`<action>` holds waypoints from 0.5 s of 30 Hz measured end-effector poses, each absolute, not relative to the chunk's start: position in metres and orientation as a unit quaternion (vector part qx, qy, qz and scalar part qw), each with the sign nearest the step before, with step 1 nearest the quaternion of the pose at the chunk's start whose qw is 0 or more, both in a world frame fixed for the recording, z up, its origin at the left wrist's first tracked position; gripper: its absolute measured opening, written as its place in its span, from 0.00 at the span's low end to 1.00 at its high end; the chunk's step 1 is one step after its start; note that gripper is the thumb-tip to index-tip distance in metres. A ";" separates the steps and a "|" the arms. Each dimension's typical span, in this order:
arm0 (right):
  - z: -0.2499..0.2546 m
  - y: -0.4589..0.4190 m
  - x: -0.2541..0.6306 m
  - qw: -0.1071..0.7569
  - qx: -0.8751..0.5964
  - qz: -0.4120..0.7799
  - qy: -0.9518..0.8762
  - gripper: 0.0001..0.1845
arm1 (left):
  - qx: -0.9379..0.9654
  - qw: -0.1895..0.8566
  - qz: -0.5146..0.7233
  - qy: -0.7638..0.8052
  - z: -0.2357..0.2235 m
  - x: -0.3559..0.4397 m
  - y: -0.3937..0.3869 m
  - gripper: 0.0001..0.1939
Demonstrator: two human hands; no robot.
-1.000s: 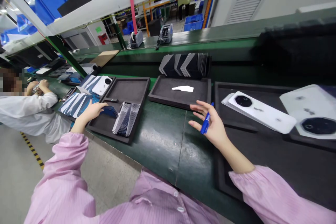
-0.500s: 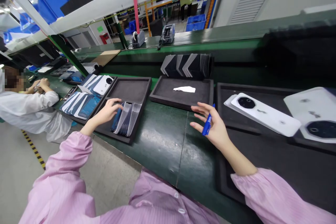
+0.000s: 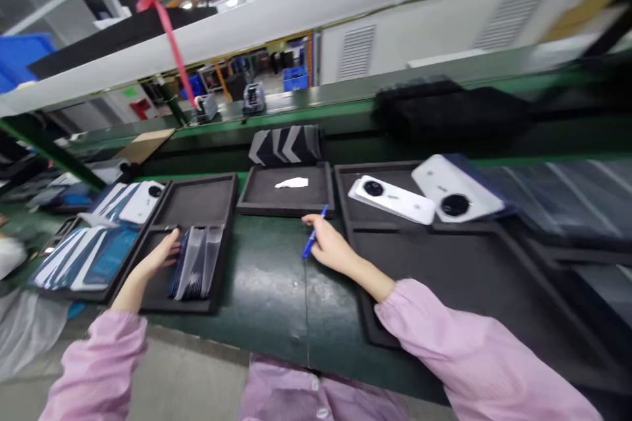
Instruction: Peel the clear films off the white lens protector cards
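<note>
Open counter lies walled by left tray at 9 o'clock, middle tray at 12, right tray at 3.

Place: factory-style workshop
Bench: long, green-topped
Trays: black, several, holding phone-like panels
Ledge: tape dispensers
Background: blue crate, louvred wall vents

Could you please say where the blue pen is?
Near the head view's centre, the blue pen is in the right hand, by the middle black tray.
</note>
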State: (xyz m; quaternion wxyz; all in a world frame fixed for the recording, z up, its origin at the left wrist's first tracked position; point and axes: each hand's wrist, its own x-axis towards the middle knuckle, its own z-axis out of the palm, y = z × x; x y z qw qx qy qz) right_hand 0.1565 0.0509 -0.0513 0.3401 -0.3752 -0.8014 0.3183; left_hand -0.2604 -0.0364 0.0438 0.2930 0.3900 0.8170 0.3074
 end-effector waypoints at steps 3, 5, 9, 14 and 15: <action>-0.045 0.049 0.155 0.310 -0.395 0.285 -0.816 0.28 | 0.418 0.193 0.351 0.815 0.047 -0.240 -0.047 0.33; -0.041 0.048 0.154 0.294 -0.403 0.275 -0.822 0.22 | 0.456 0.116 0.395 0.789 0.041 -0.211 -0.056 0.37; -0.035 0.047 0.150 0.277 -0.404 0.270 -0.829 0.14 | 0.621 0.085 0.442 0.642 0.014 -0.114 -0.057 0.27; -0.030 0.043 0.151 0.265 -0.383 0.254 -0.847 0.13 | 0.695 0.287 0.353 0.557 -0.019 -0.016 -0.009 0.34; -0.028 0.042 0.152 0.261 -0.381 0.249 -0.851 0.14 | 0.692 0.308 0.343 0.556 -0.023 -0.011 0.000 0.34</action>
